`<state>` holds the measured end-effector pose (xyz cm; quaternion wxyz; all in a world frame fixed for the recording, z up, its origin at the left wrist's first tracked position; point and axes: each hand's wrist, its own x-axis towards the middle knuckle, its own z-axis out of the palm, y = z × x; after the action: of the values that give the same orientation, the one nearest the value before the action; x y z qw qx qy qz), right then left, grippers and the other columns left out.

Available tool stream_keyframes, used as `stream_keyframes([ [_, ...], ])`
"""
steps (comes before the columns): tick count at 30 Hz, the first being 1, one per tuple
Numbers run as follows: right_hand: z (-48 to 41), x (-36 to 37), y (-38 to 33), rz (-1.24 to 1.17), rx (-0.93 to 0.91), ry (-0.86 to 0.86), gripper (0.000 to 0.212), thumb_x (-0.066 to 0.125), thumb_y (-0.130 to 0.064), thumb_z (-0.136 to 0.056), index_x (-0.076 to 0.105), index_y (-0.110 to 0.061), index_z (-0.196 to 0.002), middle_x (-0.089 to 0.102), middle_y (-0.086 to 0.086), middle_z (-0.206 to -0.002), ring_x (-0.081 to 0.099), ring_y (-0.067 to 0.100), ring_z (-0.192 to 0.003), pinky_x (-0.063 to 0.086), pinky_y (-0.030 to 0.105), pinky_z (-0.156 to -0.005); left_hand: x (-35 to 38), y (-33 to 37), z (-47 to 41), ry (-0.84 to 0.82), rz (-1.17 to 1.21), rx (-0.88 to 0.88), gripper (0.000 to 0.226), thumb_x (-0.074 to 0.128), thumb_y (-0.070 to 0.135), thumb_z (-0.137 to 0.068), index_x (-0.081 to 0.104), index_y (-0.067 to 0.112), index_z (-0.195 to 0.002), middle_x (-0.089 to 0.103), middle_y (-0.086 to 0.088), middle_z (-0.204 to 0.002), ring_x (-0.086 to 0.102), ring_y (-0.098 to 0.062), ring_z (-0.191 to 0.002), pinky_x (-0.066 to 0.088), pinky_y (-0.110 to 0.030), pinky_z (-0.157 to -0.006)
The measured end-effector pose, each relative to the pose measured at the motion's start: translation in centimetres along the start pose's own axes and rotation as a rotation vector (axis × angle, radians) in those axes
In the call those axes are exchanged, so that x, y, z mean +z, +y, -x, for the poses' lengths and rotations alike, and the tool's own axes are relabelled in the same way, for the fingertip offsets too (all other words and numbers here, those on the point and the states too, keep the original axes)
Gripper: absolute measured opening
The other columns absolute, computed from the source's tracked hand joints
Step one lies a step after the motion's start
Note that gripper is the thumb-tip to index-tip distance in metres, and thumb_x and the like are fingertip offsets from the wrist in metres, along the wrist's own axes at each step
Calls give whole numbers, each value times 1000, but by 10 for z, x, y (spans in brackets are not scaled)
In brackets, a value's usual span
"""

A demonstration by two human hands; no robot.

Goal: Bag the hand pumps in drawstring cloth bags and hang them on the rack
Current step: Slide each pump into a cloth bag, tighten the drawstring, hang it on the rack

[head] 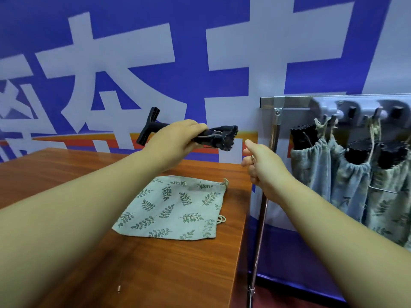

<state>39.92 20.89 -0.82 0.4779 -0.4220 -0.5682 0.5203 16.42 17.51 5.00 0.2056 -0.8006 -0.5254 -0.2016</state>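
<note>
My left hand (175,141) grips a black hand pump (222,137) by its body and holds it level above the table, T-handle to the left, ribbed end to the right. My right hand (262,165) hovers just right of the pump's ribbed end, thumb out and fingers loosely curled, holding nothing. A leaf-print drawstring cloth bag (175,207) lies flat on the wooden table (66,174) beneath both hands. On the right, three bagged pumps (311,161) hang by their strings from the rack (289,101).
The rack's metal post (260,218) stands close against the table's right edge. Grey hook blocks (355,110) line the rack's rail. A blue and white banner wall closes off the back. A small metal tip (119,288) lies near the table's front.
</note>
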Motion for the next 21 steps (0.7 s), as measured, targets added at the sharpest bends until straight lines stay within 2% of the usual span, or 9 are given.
stream_keyframes([
  [4,33,-12,-22,-116,18,-66,36,51,-59,-96,59,-24,-100,59,-3,-77,31,8,-47,26,25,-50,-17,31,6,15,-97,134,28,63,26,-99,61,16,-124,64,-3,-106,61,-27,-98,50,-43,-77],
  [7,59,-19,-37,-45,-43,-154,32,50,-53,-99,57,-22,-101,52,-13,-56,27,9,-48,23,27,-52,-29,54,13,9,-142,205,35,57,34,-99,59,18,-130,66,-4,-110,62,-30,-98,51,-48,-78],
  [9,74,-24,-43,51,-93,-181,35,54,-52,-97,56,-18,-104,53,-13,-50,30,11,-51,24,29,-54,-36,68,16,17,-158,233,37,52,36,-99,58,21,-132,66,-3,-112,63,-30,-98,51,-48,-79],
  [12,93,-30,-50,110,-140,-143,38,61,-50,-92,56,-16,-108,67,5,-73,40,12,-49,29,26,-49,-46,87,19,45,-171,276,33,59,29,-98,58,22,-130,66,-1,-107,61,-29,-94,50,-47,-77],
  [14,107,-35,-55,134,-171,-94,34,65,-46,-90,56,-17,-106,72,17,-93,48,7,-48,33,21,-46,-53,98,20,66,-177,295,30,59,29,-99,58,23,-128,65,0,-106,61,-27,-93,49,-47,-76],
  [15,113,-39,-57,143,-196,-77,32,66,-42,-91,55,-16,-106,72,18,-97,50,2,-47,34,17,-44,-56,103,21,73,-177,297,29,58,31,-100,58,23,-128,65,0,-106,61,-27,-93,49,-47,-76],
  [18,131,-48,-61,188,-268,-1,23,65,-35,-94,54,-18,-106,65,7,-91,52,0,-49,35,13,-43,-62,118,27,104,-166,297,32,57,35,-100,60,22,-129,67,-2,-106,62,-29,-92,49,-46,-76],
  [21,148,-57,-66,192,-327,117,16,62,-28,-95,55,-19,-105,60,2,-95,57,10,-69,42,16,-51,-69,137,31,130,-157,294,36,62,36,-98,61,21,-131,68,-4,-105,63,-30,-90,50,-45,-75],
])
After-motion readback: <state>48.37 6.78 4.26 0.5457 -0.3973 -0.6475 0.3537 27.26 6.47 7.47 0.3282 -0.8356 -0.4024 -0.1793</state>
